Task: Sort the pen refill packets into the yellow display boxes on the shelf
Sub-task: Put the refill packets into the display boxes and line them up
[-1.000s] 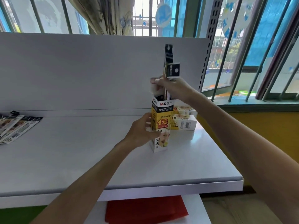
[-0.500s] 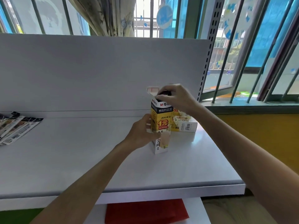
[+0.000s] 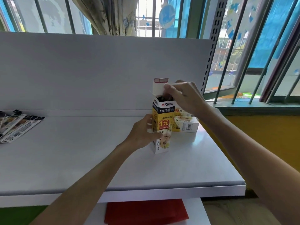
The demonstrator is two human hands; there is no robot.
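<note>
Left hand (image 3: 141, 135) grips the upright yellow box (image 3: 163, 117); right hand (image 3: 186, 98) pinches its top flap (image 3: 159, 88). Closing seems next: brace the box, fold gently.

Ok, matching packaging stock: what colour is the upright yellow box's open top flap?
White cardboard flap, red-outlined along its top; head view.

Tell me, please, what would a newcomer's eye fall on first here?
The upright yellow display box stands near the right end of the shelf, its top open. The left hand grips its side while the right hand seems to pinch its raised flap. Loose refill packets lie fanned at the far left.
</note>
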